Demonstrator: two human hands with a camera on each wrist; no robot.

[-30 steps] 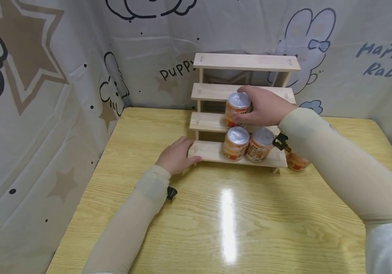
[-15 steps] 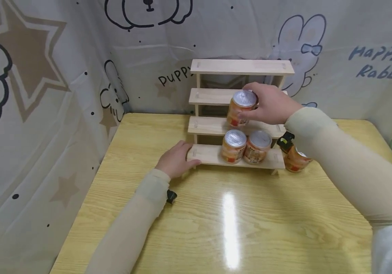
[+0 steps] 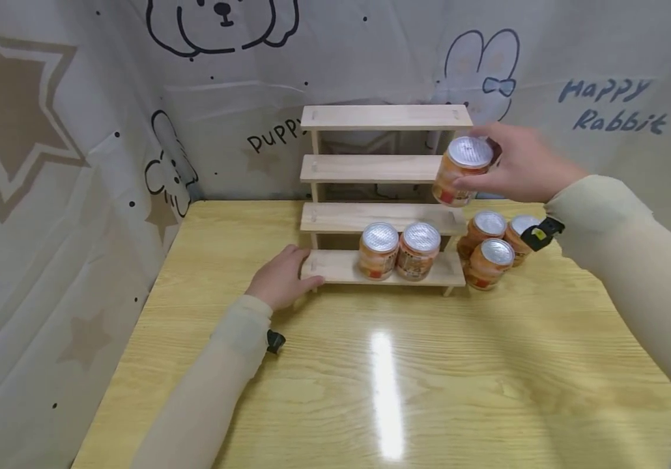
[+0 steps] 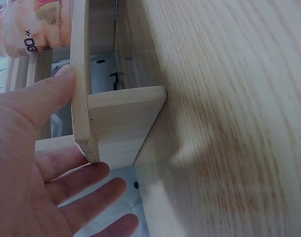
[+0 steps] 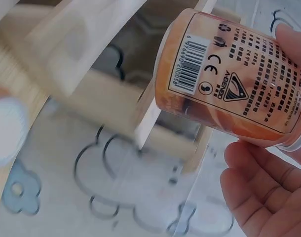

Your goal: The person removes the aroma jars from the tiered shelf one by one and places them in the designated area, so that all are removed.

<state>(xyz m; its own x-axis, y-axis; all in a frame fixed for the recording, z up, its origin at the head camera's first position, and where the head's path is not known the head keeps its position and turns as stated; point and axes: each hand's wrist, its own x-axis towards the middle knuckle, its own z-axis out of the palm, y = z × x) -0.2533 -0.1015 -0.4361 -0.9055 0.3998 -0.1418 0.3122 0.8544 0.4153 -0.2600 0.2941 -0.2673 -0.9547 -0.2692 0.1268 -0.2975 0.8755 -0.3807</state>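
My right hand holds an orange can with a silver lid, thumb in front and fingers behind. The can is in the air at the right end of the stepped wooden rack. In the right wrist view, the label with a barcode shows on the can. My left hand grips the left end of the rack's lowest shelf. Its thumb lies on the shelf board in the left wrist view, the index finger at the board's end. Two similar cans, one left and one right, stand side by side on that shelf.
Three more cans, at the front, back and right, stand close together on the wooden table beside the rack's right end. A printed cloth backdrop hangs behind and at the sides.
My right hand has carried the can rightward, from over the second-lowest shelf to the rack's right end. My left hand keeps its place on the lowest shelf. The head view has shifted right.
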